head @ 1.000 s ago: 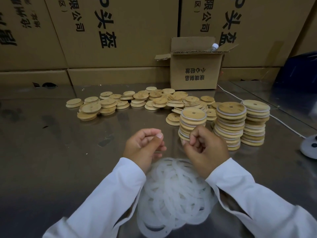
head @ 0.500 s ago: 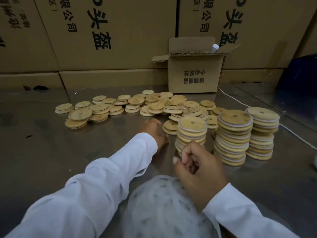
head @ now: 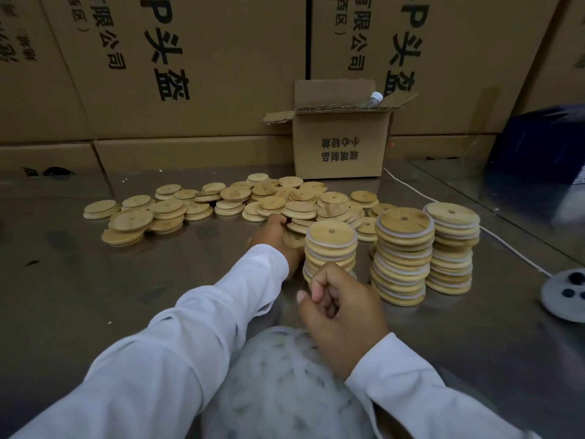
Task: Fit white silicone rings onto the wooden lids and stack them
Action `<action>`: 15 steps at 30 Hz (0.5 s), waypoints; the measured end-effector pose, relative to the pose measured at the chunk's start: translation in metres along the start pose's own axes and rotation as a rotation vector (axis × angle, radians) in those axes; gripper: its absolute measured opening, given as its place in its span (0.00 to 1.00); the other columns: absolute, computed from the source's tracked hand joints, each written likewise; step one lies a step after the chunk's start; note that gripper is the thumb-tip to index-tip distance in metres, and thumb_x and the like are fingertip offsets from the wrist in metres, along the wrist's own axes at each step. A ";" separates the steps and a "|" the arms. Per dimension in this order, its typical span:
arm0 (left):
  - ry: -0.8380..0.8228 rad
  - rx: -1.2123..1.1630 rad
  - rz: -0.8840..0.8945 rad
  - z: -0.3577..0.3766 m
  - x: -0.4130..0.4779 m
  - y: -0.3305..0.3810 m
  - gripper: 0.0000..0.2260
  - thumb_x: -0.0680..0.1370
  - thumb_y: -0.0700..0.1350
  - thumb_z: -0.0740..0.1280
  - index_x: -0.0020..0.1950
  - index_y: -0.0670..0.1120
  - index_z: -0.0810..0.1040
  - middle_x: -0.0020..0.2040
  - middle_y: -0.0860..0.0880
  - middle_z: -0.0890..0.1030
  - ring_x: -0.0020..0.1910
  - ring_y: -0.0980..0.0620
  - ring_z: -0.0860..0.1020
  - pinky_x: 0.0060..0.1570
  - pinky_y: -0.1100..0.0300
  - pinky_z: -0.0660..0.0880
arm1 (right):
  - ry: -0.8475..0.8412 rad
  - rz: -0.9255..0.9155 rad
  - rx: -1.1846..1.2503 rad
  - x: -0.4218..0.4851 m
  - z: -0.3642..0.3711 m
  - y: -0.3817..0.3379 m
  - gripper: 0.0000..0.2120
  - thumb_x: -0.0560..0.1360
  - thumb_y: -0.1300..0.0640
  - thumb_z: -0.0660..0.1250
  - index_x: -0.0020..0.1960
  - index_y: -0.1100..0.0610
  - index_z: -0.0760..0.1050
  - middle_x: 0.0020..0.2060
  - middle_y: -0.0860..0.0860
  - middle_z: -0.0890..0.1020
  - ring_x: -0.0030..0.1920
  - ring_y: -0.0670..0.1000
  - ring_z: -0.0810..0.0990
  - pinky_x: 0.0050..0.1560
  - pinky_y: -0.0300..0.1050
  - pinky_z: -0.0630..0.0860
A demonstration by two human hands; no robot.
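A second earlier both hands were held close together, just beyond the far edge of the pile of white rings [head: 278, 384]. The left hand [head: 274, 237] had since parted from the right hand [head: 343, 308] and extended far across the desk [head: 95, 296]. It had reached the near edge of the loose wooden lids [head: 272, 202], just left of the nearest finished stack [head: 330, 248]. Its fingers lay against a lid there; the grip was not determinable. The left sleeve [head: 177, 343] now stretched diagonally beside the rings.
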State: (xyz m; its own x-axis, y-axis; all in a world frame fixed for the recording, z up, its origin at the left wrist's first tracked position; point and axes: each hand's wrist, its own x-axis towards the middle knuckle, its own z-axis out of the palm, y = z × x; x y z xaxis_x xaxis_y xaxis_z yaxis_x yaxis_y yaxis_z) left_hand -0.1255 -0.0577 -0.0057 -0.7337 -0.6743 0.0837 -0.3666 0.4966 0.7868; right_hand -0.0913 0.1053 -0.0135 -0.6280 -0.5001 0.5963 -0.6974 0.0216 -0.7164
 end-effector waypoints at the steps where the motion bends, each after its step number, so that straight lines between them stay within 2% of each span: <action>1: 0.005 -0.013 -0.028 -0.004 -0.003 -0.003 0.35 0.58 0.55 0.66 0.65 0.51 0.65 0.58 0.44 0.75 0.57 0.42 0.73 0.59 0.51 0.71 | -0.001 0.005 0.005 0.000 0.000 0.000 0.16 0.67 0.60 0.67 0.31 0.47 0.62 0.23 0.47 0.69 0.26 0.47 0.66 0.28 0.37 0.62; 4: 0.035 0.033 -0.055 -0.025 -0.013 -0.016 0.32 0.63 0.53 0.74 0.64 0.52 0.66 0.57 0.46 0.76 0.58 0.42 0.73 0.59 0.50 0.72 | -0.022 0.009 0.000 0.000 -0.002 0.000 0.15 0.68 0.61 0.68 0.31 0.49 0.63 0.23 0.48 0.69 0.26 0.47 0.66 0.28 0.35 0.62; 7: 0.106 0.049 -0.053 -0.054 -0.030 -0.027 0.31 0.66 0.48 0.76 0.65 0.51 0.67 0.60 0.49 0.75 0.59 0.45 0.73 0.61 0.51 0.71 | -0.018 0.012 -0.005 0.001 -0.002 -0.001 0.17 0.68 0.63 0.68 0.31 0.49 0.63 0.24 0.47 0.70 0.25 0.46 0.66 0.28 0.33 0.62; 11: 0.186 -0.036 0.118 -0.071 -0.083 -0.029 0.29 0.66 0.42 0.76 0.63 0.56 0.67 0.61 0.55 0.74 0.59 0.54 0.72 0.56 0.62 0.67 | 0.036 0.108 0.064 0.003 -0.002 -0.005 0.16 0.69 0.63 0.69 0.31 0.52 0.64 0.21 0.45 0.68 0.25 0.45 0.64 0.29 0.36 0.63; 13: 0.181 -0.097 0.243 -0.071 -0.111 -0.027 0.29 0.66 0.41 0.76 0.59 0.61 0.66 0.58 0.59 0.74 0.58 0.58 0.72 0.54 0.64 0.66 | 0.061 0.176 0.178 0.004 -0.004 -0.011 0.13 0.69 0.57 0.71 0.35 0.52 0.66 0.22 0.45 0.70 0.26 0.45 0.66 0.31 0.40 0.66; 15: 0.156 -0.142 0.344 -0.070 -0.128 -0.020 0.31 0.65 0.42 0.77 0.55 0.66 0.65 0.55 0.64 0.74 0.57 0.62 0.72 0.55 0.67 0.66 | 0.077 0.271 0.310 0.004 -0.006 -0.019 0.14 0.65 0.44 0.68 0.42 0.50 0.67 0.25 0.50 0.74 0.26 0.47 0.70 0.31 0.42 0.68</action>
State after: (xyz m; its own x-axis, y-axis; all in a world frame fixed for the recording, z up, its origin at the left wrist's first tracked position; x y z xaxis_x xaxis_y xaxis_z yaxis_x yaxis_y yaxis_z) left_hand 0.0161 -0.0196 0.0106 -0.7003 -0.5621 0.4399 -0.0241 0.6345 0.7725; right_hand -0.0831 0.1079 0.0047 -0.8067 -0.4454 0.3883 -0.3740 -0.1238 -0.9191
